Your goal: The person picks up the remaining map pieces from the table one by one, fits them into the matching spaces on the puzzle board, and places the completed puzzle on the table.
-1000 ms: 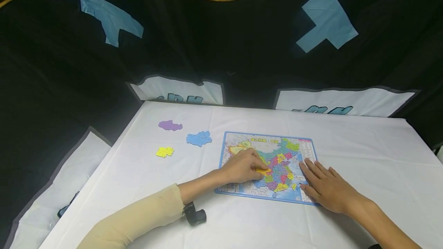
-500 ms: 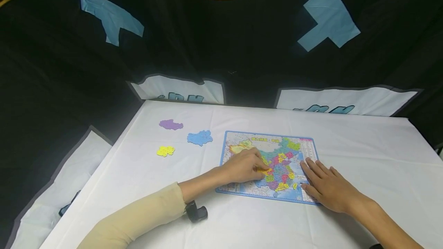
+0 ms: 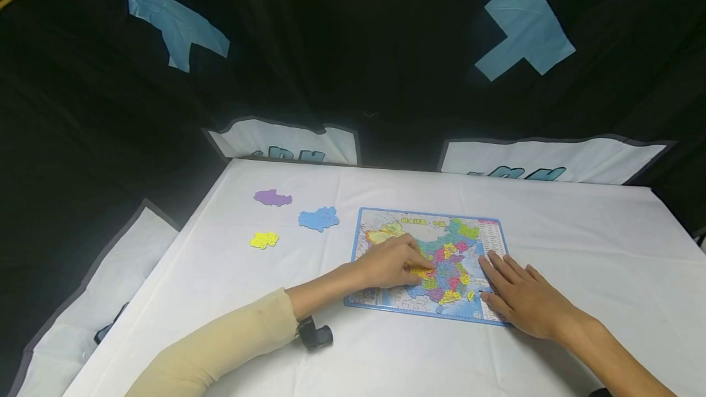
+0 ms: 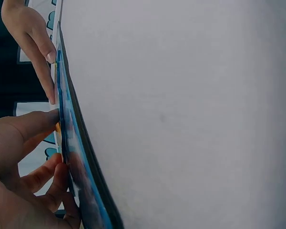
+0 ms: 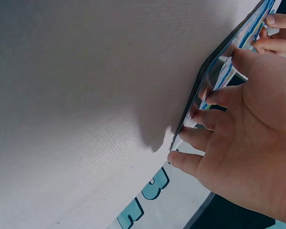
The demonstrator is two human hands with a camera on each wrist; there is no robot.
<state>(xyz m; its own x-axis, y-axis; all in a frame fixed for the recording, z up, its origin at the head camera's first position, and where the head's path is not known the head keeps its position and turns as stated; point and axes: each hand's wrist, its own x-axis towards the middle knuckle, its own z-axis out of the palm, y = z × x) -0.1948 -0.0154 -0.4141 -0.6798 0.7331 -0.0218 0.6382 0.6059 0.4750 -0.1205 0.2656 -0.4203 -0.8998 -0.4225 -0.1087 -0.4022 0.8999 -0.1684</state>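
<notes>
A blue-rimmed map jigsaw board [image 3: 386,299] lies on the white table, with coloured map pieces set in it. My left hand [image 3: 383,263] reaches over its middle, thumb and index finger pinching a small orange-yellow puzzle piece [image 3: 420,273] close against the board. In the left wrist view an orange sliver [image 4: 58,130] shows between the thumb and fingers. My right hand [image 3: 521,299] rests with fingers spread on the board's right edge; the right wrist view shows its fingertips [image 5: 183,160] along that side. The left hand covers part of the map's left half.
Left of the board lie three loose puzzle pieces: a purple piece [image 3: 273,198], a blue piece [image 3: 318,219] and a yellow piece [image 3: 265,239]. A black wrist camera [image 3: 315,334] sits under the left forearm. Dark printed cloth [image 3: 353,78] hangs behind the table [image 3: 595,225].
The left index fingertip has shifted slightly to the right over the board, around the orange-yellow piece. The right hand and the loose pieces stay put; the head view has shifted a little.
</notes>
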